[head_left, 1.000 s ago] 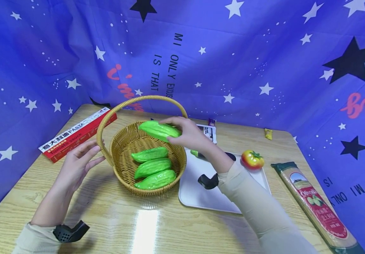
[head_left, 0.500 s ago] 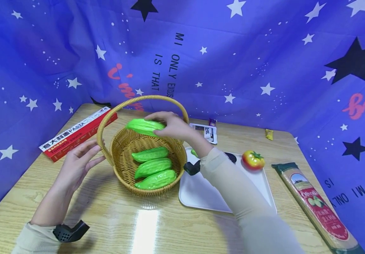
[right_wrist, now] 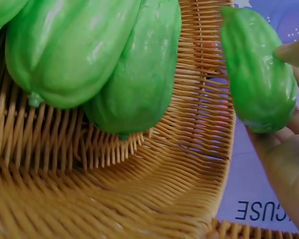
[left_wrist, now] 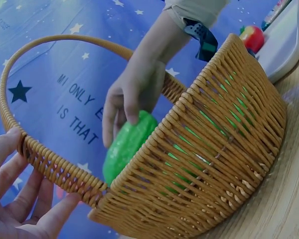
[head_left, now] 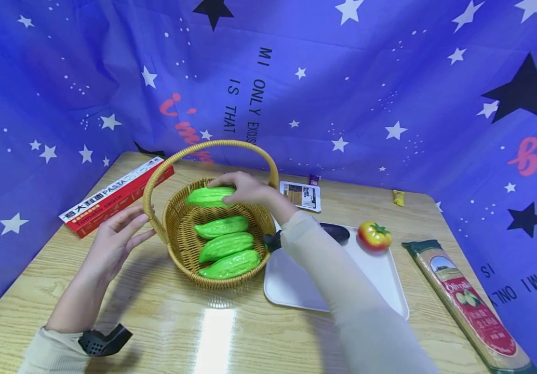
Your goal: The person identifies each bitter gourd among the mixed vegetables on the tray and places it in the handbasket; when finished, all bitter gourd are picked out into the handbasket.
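My right hand (head_left: pixel 245 187) grips a bright green bitter melon (head_left: pixel 207 197) at the far inside of a round wicker basket (head_left: pixel 170 248). Its thumb and fingers lie on either side of the melon in the right wrist view. Several more bitter melons (head_left: pixel 224 246) lie side by side in the basket, just nearer than the held one. At the basket's left, my left hand (head_left: pixel 113 244) touches the foot of the tall arched handle (left_wrist: pixel 55 167), its fingers spread and fairly straight. The fingers' far ends are partly hidden behind the handle in the head view.
Right of the basket, a white tray (head_left: pixel 296 284) holds an eggplant (head_left: pixel 336 232) and a tomato (head_left: pixel 374 237). A pasta packet (head_left: pixel 471 304) lies farther right. A red pasta box (head_left: pixel 116 197) lies back left, a flat packet (head_left: pixel 302 196) and yellow sachet (head_left: pixel 398 198) at the back.
My right hand has carried the bitter melon left, then lowered it toward the far inner side of the basket. The left hand and basket have stayed put.
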{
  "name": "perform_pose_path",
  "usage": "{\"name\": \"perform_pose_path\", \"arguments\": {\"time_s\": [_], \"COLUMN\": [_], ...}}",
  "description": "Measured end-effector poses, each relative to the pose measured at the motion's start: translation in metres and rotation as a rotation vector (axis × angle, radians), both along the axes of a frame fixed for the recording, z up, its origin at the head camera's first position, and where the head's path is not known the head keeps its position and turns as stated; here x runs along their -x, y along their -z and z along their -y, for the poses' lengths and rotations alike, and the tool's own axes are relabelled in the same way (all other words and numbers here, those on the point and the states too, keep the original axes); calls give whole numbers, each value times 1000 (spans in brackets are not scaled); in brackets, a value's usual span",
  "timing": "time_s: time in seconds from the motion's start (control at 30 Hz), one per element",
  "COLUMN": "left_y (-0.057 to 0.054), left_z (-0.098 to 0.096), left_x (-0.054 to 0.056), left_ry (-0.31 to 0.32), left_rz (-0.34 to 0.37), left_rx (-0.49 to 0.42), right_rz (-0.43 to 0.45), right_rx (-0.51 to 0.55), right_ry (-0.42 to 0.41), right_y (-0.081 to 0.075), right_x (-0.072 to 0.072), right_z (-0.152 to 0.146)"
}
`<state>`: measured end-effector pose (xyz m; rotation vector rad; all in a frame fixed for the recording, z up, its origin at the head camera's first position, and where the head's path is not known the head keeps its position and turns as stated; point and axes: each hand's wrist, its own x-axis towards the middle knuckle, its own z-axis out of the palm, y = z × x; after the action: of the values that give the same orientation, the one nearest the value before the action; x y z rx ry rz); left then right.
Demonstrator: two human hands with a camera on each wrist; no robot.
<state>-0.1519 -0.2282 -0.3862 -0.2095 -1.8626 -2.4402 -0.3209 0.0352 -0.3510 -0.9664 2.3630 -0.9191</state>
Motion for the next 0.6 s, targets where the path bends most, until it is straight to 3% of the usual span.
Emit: {"name": "perform_pose_path", "arguments": {"time_s": [0.37, 0.6], "left_y": [1, 1], "left_z": [0, 0], "left_x": [2, 1], "left_ry": [7, 5], "left_rz": [-3, -3], "left_rx": [-7, -4], "right_rz": [71, 43], "right_rx": [-14, -171], "right_ry": [-27, -75], "right_y": [15, 23], "right_x": [6, 6], "right_z": [3, 8]}}
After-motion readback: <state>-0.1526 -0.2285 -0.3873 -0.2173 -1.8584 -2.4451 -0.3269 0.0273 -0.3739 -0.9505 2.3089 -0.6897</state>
